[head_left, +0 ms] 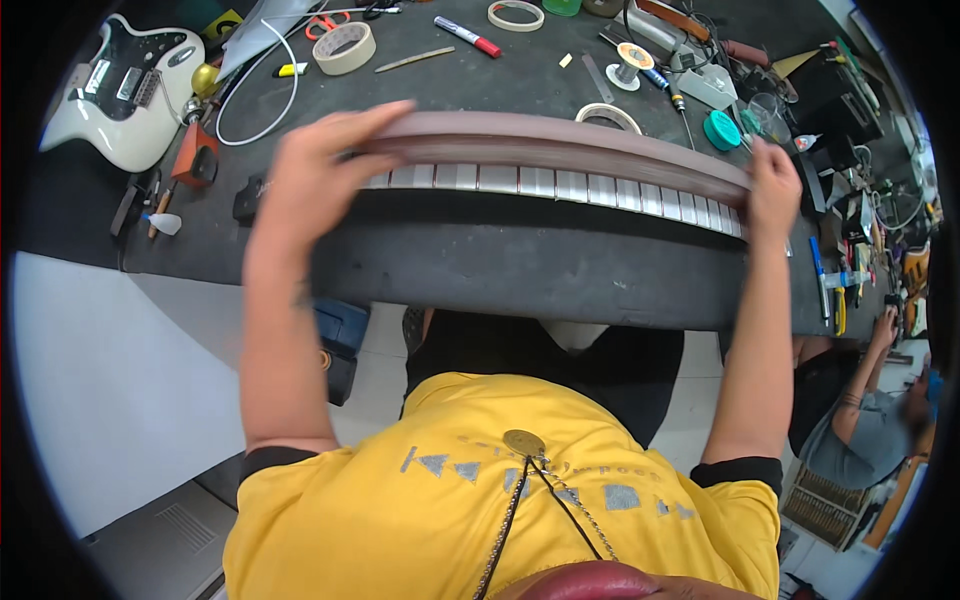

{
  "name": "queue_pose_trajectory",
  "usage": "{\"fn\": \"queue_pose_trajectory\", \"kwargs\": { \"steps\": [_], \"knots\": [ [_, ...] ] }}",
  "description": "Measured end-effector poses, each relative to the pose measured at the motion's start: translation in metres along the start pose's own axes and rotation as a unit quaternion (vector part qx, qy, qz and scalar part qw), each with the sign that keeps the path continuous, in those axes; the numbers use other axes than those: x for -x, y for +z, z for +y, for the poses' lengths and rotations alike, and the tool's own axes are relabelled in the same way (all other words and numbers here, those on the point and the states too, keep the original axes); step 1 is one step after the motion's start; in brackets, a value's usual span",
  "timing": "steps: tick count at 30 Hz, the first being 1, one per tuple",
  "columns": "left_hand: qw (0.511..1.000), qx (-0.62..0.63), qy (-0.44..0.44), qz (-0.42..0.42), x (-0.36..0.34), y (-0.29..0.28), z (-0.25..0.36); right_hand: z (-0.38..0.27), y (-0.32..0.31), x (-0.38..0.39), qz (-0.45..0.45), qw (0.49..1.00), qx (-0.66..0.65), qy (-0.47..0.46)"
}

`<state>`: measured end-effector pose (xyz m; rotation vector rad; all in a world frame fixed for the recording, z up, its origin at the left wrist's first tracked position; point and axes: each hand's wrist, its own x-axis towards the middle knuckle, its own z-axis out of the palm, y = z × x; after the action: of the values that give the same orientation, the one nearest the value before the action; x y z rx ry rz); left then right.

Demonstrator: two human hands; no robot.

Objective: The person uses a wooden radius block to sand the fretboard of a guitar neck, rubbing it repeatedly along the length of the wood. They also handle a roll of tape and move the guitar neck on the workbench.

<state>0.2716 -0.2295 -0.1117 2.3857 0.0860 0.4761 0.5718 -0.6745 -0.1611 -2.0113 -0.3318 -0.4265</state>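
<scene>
A long, straight brownish-grey bar [560, 140], blurred by motion, spans the bench between my hands. My left hand [325, 165] grips its left end, thumb below and fingers above. At the other end my right hand [775, 190] is closed around the bar. Just under and in front of the bar lies a guitar neck [540, 183], its fretboard showing silvery strips between thin dark lines. The bar covers the far side of the fretboard, and I cannot tell whether the two touch.
A white electric guitar [130, 85] lies at the far left. Tape rolls [345, 48], a red-capped marker [468, 37], orange-handled scissors [325, 22] and a solder spool [630, 65] lie beyond the bar. A teal round container [721, 130] stands near my right hand. Another person [860, 430] works at right.
</scene>
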Motion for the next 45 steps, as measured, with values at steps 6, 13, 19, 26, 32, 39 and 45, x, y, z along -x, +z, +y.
{"fn": "queue_pose_trajectory", "kwargs": {
  "steps": [6,13,19,26,32,39,45],
  "knots": [
    [0.998,-0.045,0.030,-0.037,-0.016,0.017,0.020,0.009,-0.026,0.003,0.015,0.999,0.041,0.033],
    [0.984,0.081,-0.151,0.042,0.047,-0.110,-0.110,-0.114,0.108,0.060,-0.048,0.998,-0.009,-0.046],
    [0.995,0.003,0.093,-0.036,-0.045,0.053,0.037,0.036,-0.076,-0.007,0.035,0.998,0.027,0.050],
    [0.997,0.010,-0.082,0.002,0.008,-0.061,-0.068,-0.067,0.058,0.034,-0.059,0.996,0.059,-0.024],
    [0.995,0.011,-0.098,0.017,0.015,-0.067,-0.071,-0.094,0.073,0.041,-0.049,0.997,0.064,-0.008],
    [0.999,0.011,-0.020,-0.022,-0.009,-0.029,-0.017,-0.015,0.018,0.009,-0.056,0.998,0.041,0.007],
    [0.986,0.054,-0.139,0.070,0.057,-0.122,-0.115,-0.145,0.118,0.079,-0.075,0.996,0.026,-0.036]
  ]
}}
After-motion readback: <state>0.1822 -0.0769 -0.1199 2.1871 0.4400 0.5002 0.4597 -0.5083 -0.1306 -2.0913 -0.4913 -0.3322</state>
